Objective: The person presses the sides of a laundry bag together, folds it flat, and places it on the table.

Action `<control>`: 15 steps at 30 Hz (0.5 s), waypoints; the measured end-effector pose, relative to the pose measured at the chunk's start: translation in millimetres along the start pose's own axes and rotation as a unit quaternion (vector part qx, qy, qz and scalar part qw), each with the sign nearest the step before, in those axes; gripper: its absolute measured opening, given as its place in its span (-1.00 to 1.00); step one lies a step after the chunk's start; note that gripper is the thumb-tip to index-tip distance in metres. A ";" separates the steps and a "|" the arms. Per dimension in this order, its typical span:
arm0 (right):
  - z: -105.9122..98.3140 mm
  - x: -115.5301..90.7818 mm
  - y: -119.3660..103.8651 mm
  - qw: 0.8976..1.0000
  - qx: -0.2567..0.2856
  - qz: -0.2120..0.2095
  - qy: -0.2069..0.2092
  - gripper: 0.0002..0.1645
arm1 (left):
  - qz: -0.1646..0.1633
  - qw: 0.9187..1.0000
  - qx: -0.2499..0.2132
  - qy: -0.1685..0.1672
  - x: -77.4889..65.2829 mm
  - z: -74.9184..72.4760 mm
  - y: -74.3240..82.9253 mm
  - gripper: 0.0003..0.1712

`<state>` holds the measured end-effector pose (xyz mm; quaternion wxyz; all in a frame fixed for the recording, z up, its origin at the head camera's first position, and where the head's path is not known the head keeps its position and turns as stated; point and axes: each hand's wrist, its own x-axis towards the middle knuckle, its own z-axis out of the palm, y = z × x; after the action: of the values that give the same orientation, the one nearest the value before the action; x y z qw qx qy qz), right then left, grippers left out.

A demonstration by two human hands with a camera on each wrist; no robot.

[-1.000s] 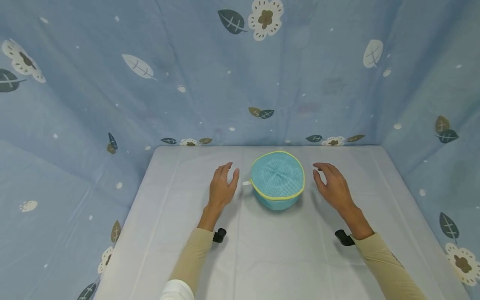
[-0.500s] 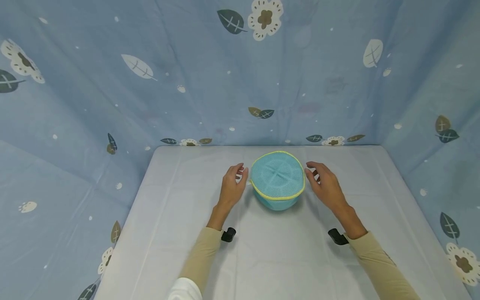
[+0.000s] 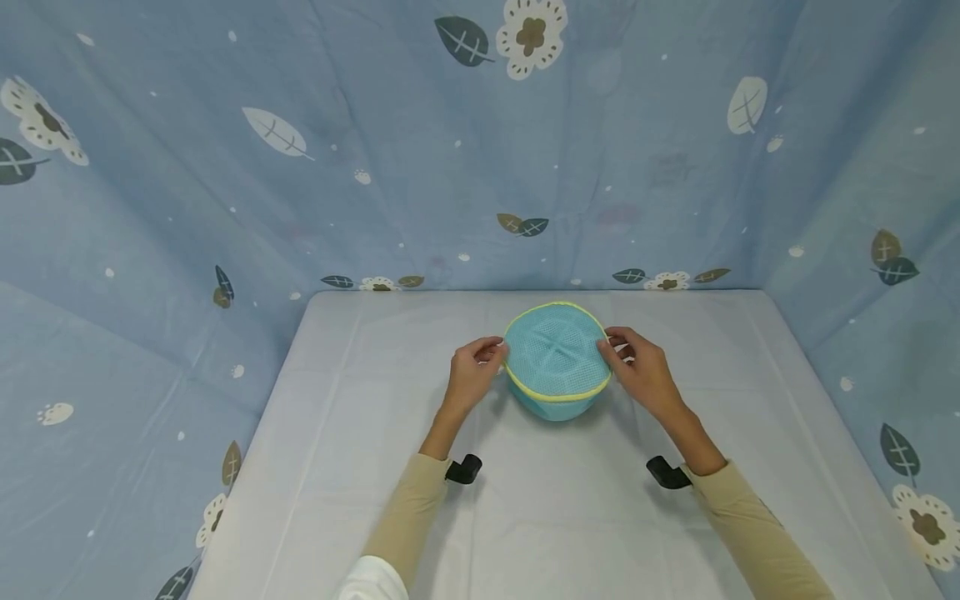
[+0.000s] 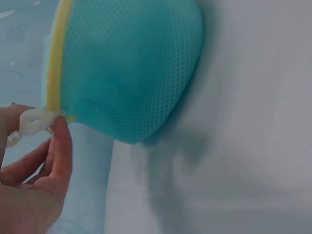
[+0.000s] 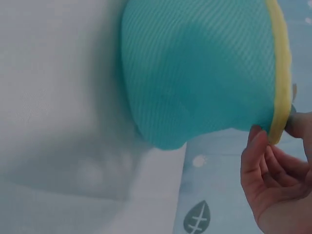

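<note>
A rounded teal mesh laundry bag (image 3: 556, 360) with yellow edging stands on the white-covered table (image 3: 555, 508), its flat top facing up. At its left side my left hand (image 3: 471, 377) pinches the edge where a white loop (image 4: 33, 121) hangs from the end of the yellow edging (image 4: 57, 58). Opposite it, my right hand (image 3: 645, 372) grips the yellow rim (image 5: 282, 73) between thumb and fingers, with the thumb over the top. Through the mesh no contents show clearly.
Blue curtain fabric (image 3: 420, 167) printed with leaves and flowers hangs behind the table and along both sides. A black wrist camera (image 3: 464, 469) sticks out from the left sleeve and another black camera (image 3: 666, 473) from the right.
Both hands have moved inward from either side of the laundry bag and taken hold of its edge. The bag stays in about the same spot.
</note>
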<state>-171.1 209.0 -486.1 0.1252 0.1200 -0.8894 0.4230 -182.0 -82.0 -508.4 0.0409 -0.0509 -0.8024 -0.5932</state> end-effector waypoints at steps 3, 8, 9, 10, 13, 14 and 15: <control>0.5 0.0 0.3 0.999 0.022 0.023 -0.004 -0.59 | -0.032 0.999 -0.038 -0.016 -1.7 -0.7 -0.1 -0.65; 1.1 0.1 2.6 0.996 0.048 0.068 -0.018 -0.56 | -0.073 0.992 -0.097 -0.035 -3.9 0.7 0.0 -0.61; 1.0 0.2 2.8 0.995 0.052 0.077 -0.021 -0.56 | -0.082 0.991 -0.103 -0.036 -4.0 1.3 0.2 -0.60; 0.7 0.1 2.7 0.994 0.060 0.088 -0.025 -0.55 | -0.090 0.989 -0.107 -0.035 -4.2 1.8 0.7 -0.60; -0.4 -0.1 2.4 0.988 0.086 0.119 -0.038 -0.52 | -0.116 0.986 -0.112 -0.031 -4.9 2.3 2.8 -0.60; -0.8 -0.1 2.0 0.986 0.096 0.128 -0.043 -0.50 | -0.124 0.985 -0.113 -0.029 -5.0 2.2 3.1 -0.60; -1.3 -0.4 1.5 0.983 0.107 0.138 -0.047 -0.48 | -0.131 0.984 -0.114 -0.028 -5.3 1.9 3.5 -0.61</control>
<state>-171.1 211.0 -486.5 0.0098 0.0289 -0.8518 0.5230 -176.3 -79.3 -506.3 -0.0658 0.0332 -0.7299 -0.6796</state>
